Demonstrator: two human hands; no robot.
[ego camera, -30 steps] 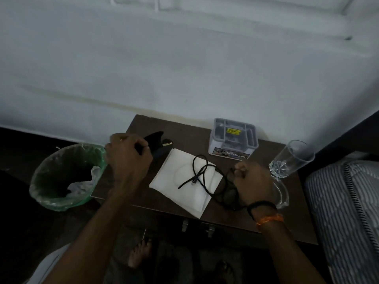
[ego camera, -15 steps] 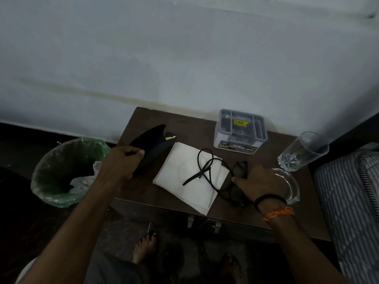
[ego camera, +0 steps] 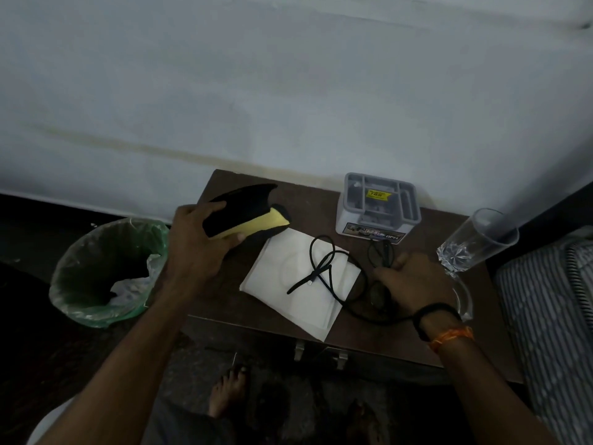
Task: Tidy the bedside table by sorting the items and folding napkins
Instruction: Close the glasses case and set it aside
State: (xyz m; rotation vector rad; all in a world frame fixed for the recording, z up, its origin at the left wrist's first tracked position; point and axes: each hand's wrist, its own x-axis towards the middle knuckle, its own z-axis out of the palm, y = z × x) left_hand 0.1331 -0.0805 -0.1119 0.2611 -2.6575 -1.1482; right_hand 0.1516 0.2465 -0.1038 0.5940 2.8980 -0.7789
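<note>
Dim bedside table [ego camera: 401, 345], left grip [ego camera: 195, 248] holding open glasses case [ego camera: 247, 216], right grip [ego camera: 414, 284] holding glasses [ego camera: 380, 252], empty tumbler [ego camera: 478, 240]

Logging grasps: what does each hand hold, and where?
Left hand grips the black-and-yellow case at its near end. Right hand holds the glasses by the frame.

Off the left side of the frame we've got a bin [ego camera: 106, 271] lined with a green plastic bag, sitting on the dark floor [ego camera: 29, 332]. A pale wall [ego camera: 288, 91] fills the whole upper half. At the right edge there's a striped mattress [ego camera: 552, 316]. Bottom center, we can see bare feet [ego camera: 227, 393] on the floor.
</note>
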